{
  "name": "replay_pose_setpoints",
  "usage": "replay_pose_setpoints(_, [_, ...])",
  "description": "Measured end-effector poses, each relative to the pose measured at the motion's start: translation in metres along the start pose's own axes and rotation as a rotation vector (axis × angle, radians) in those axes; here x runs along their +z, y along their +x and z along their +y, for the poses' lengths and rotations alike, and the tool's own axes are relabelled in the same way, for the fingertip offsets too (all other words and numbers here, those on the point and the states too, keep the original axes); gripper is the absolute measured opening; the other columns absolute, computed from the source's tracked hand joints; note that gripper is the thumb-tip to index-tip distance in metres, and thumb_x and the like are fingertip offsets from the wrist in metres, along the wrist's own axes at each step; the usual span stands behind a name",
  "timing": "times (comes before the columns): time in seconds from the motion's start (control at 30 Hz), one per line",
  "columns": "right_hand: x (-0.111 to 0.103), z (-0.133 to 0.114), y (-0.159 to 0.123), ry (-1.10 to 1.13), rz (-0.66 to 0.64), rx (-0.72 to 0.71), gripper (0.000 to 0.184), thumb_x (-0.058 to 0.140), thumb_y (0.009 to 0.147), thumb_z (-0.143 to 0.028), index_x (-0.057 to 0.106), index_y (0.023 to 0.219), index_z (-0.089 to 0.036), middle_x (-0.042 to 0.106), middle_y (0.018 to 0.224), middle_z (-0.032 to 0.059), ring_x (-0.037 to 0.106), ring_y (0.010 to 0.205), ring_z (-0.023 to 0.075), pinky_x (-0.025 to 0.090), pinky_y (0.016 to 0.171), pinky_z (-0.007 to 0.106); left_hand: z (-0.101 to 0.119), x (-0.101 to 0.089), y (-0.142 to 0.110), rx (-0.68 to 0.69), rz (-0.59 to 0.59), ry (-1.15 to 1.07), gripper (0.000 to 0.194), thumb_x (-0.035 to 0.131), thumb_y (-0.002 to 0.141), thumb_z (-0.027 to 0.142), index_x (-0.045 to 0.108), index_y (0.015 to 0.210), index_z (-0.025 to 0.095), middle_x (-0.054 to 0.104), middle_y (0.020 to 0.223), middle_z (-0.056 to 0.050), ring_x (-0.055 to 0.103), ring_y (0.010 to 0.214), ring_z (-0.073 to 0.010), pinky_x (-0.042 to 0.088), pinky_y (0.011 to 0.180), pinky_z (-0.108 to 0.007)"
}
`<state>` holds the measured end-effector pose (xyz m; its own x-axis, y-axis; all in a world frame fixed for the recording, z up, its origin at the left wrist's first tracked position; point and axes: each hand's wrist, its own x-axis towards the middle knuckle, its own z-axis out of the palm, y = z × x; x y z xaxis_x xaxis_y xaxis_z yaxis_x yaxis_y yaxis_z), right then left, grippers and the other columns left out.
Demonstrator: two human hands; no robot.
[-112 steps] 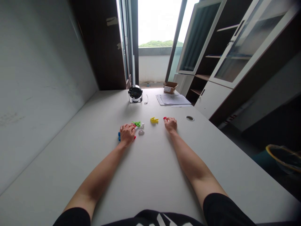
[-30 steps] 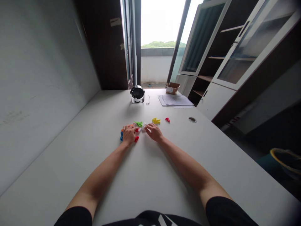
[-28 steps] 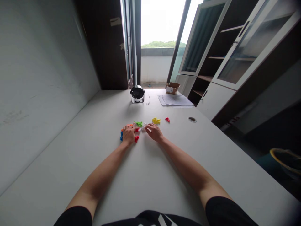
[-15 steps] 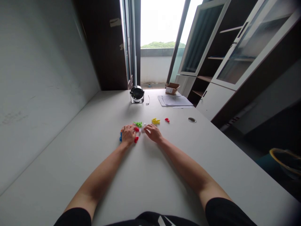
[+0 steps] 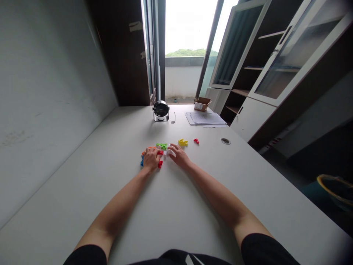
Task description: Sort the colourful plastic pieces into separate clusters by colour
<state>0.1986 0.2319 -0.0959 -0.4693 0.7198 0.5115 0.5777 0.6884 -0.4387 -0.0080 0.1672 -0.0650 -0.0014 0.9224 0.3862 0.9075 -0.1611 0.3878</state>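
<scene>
Small coloured plastic pieces (image 5: 161,146) on the bench (image 5: 176,206) are being covered by the left hand (image 5: 150,159) and touched by the right hand (image 5: 179,155), but whether the slightly curled fingers are holding anything cannot be told.

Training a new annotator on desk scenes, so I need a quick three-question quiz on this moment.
1. True or false: the right hand touches the yellow plastic toy piece.
2. Which colour of small plastic piece lies beside the thumb of the left hand: A yellow, B red, C green?
3. What lies on the white desk just in front of the small open cardboard box?

Key: 1 false; 2 B; 3 a stack of white papers.
</scene>
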Motion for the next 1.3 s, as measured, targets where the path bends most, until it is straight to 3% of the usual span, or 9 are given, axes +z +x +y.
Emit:
replay_pose_setpoints(0.2, [-0.004,-0.006,-0.001,0.112,-0.054,-0.028,0.037,0.06,0.089,-0.018,0.064,0.124,-0.028,0.06,0.134,0.0066,0.06,0.118,0.0216,0.049,0.101,0.039,0.001,-0.001,0.001,0.033,0.025,-0.012,0.012,0.056,0.087,0.02,0.067,0.091,0.025,0.066,0.112,-0.007,0.048,0.117,-0.0277,0.026,0.113,-0.047])
replay_pose_setpoints(0.37, [-0.006,-0.006,0.001,0.343,-0.071,0.008,0.033,0.059,0.088,-0.021,0.066,0.119,-0.026,0.065,0.125,0.0064,0.064,0.105,0.0193,0.054,0.087,0.033,0.0,-0.001,0.001,0.024,0.014,-0.009,0.008,0.059,0.084,0.02,0.065,0.084,0.024,0.068,0.107,-0.007,0.048,0.12,-0.0284,0.024,0.114,-0.048])
replay_pose_setpoints(0.47, [-0.003,-0.002,0.004,0.44,-0.017,0.104,0.026,0.056,0.089,-0.025,0.068,0.112,-0.024,0.068,0.114,0.0056,0.065,0.095,0.0177,0.055,0.081,0.032,-0.001,0.0,0.002,0.02,0.023,0.001,0.005,0.06,0.084,0.022,0.064,0.082,0.024,0.069,0.102,-0.007,0.05,0.115,-0.0279,0.028,0.111,-0.046])
replay_pose_setpoints(0.63, [0.002,0.002,0.005,0.305,0.145,0.205,0.017,0.054,0.091,-0.025,0.07,0.092,-0.022,0.067,0.095,0.0041,0.062,0.083,0.0164,0.053,0.077,0.031,-0.002,0.002,0.001,-0.002,0.027,0.005,0.006,0.059,0.085,0.023,0.065,0.085,0.025,0.069,0.098,-0.007,0.053,0.109,-0.0272,0.03,0.11,-0.045])
replay_pose_setpoints(0.9, [0.005,0.004,0.004,0.371,0.026,0.197,0.032,0.053,0.086,-0.015,0.07,0.111,-0.024,0.068,0.107,0.0055,0.068,0.087,0.0168,0.055,0.084,0.034,0.003,-0.003,0.002,-0.026,0.075,-0.081,0.016,0.051,0.089,0.017,0.06,0.098,0.025,0.067,0.103,-0.007,0.055,0.108,-0.026,0.035,0.106,-0.043])
replay_pose_setpoints(1.03, [0.006,-0.001,0.006,0.571,-0.036,0.227,0.032,0.053,0.087,-0.021,0.068,0.114,-0.023,0.072,0.106,0.0054,0.069,0.094,0.0206,0.057,0.085,0.037,0.006,-0.004,0.002,-0.024,0.097,-0.115,0.02,0.045,0.092,0.015,0.056,0.104,0.025,0.067,0.107,-0.006,0.057,0.108,-0.0238,0.033,0.111,-0.043])
replay_pose_setpoints(1.17, [0.0,-0.011,0.006,0.819,-0.142,0.258,0.034,0.058,0.086,-0.029,0.066,0.118,-0.023,0.07,0.117,0.0071,0.067,0.105,0.0231,0.058,0.086,0.038,0.007,-0.004,0.001,-0.025,0.132,-0.172,0.02,0.043,0.094,0.015,0.055,0.106,0.025,0.066,0.109,-0.006,0.059,0.108,-0.0228,0.038,0.108,-0.041])
replay_pose_setpoints(1.3, [-0.004,-0.014,0.006,0.983,-0.129,0.279,0.034,0.058,0.087,-0.033,0.064,0.12,-0.024,0.067,0.124,0.0088,0.064,0.114,0.0253,0.058,0.087,0.04,0.005,-0.004,0.001,-0.021,0.158,-0.236,0.018,0.044,0.095,0.018,0.054,0.109,0.025,0.066,0.11,-0.007,0.061,0.107,-0.0219,0.044,0.099,-0.036])
